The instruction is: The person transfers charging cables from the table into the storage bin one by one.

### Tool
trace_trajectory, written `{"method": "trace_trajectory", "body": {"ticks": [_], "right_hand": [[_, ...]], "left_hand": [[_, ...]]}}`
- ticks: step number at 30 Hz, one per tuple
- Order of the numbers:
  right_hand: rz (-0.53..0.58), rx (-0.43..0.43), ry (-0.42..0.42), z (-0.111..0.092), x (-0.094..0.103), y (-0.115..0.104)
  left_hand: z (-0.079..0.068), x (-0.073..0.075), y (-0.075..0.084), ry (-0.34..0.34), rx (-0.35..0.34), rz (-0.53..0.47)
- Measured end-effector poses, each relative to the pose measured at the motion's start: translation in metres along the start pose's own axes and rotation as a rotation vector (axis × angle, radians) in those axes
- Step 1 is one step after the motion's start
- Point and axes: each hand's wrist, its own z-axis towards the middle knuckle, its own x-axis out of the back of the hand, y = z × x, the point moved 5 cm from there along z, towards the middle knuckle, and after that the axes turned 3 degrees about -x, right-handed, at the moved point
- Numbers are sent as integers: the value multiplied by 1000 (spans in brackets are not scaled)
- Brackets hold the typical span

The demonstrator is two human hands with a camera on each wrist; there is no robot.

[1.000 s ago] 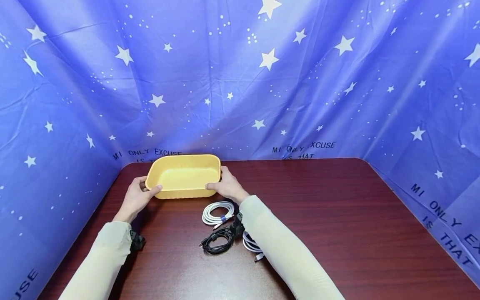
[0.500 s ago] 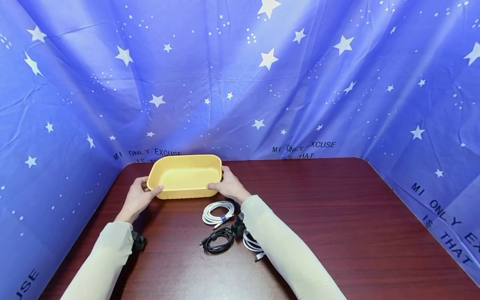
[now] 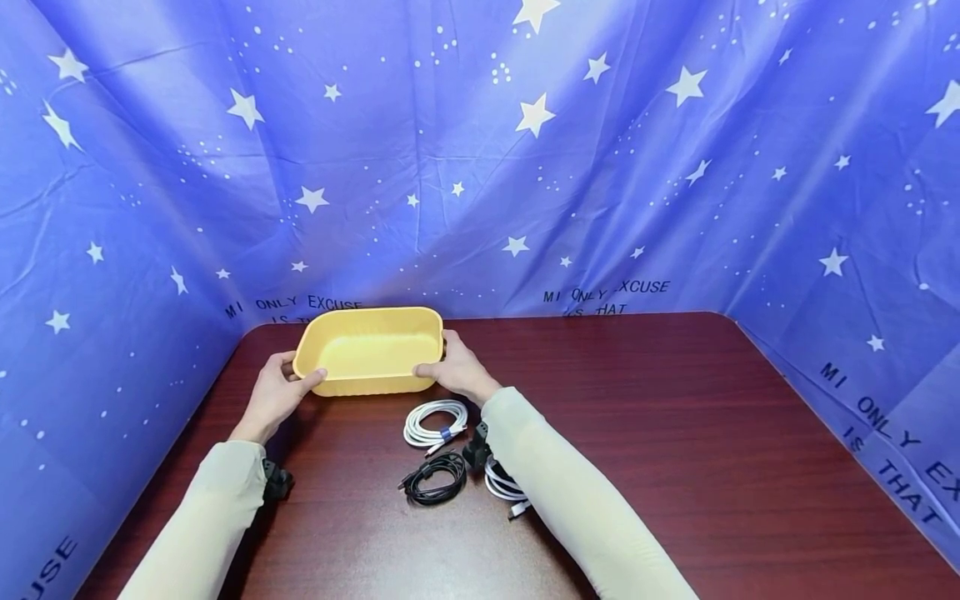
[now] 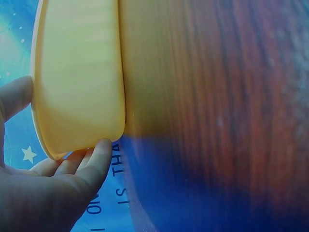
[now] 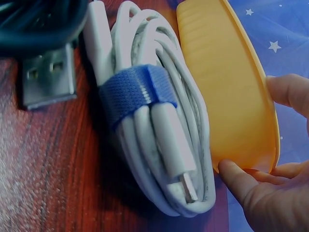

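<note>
A yellow plastic basket (image 3: 375,385), rectangular with rounded corners and nothing inside, stands at the back left of the table. My left hand (image 3: 273,396) grips its left end, thumb over the front rim and fingers around the side wall. At the other end my right hand (image 3: 461,371) holds it the same way, thumb on the rim. Just in front of the basket lies a coiled white cable (image 3: 435,425) with a blue strap. Nearer to me is a coiled black cable (image 3: 435,479). Another white cable (image 3: 502,483) is partly hidden under my right forearm.
The dark red wooden table (image 3: 637,433) has rounded back corners. A blue curtain (image 3: 480,167) with white stars and printed words hangs behind it and along both sides, close to the back edge where the basket is.
The basket and both hands have shifted very slightly to the right from a second ago. The grip and the cables stay the same.
</note>
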Motion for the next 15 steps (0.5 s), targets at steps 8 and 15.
{"method": "trace_trajectory", "body": {"ticks": [8, 15], "right_hand": [[-5, -8, -2, -1, 0, 1], [-4, -7, 0, -2, 2, -1]], "left_hand": [[1, -1, -1, -6, 7, 9], [2, -1, 1, -10, -6, 7]]}}
